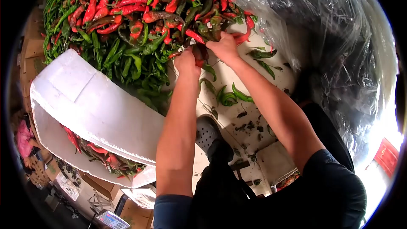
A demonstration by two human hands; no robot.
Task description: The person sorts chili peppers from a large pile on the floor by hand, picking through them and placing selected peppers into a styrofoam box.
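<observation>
A large heap of red, green and dark mottled chili peppers (140, 25) fills the upper left. At its lower right edge my left hand (187, 62) is closed with its fingers curled around peppers; a dark red one shows beside the thumb. Just to the right and slightly higher, my right hand (224, 48) grips dark red and brownish peppers at the heap's edge. Parts of the fingers of both hands are hidden by peppers and the hands themselves. A red chili pepper (243, 38) lies right beside my right hand.
A white foam box (97, 101) with chili peppers inside stands at left. Clear plastic sheeting (313, 21) hangs at upper right. Loose green peppers (241, 93) and leaf scraps lie on the tiled floor near my grey clog (207, 133). A scale display (111, 219) is at bottom left.
</observation>
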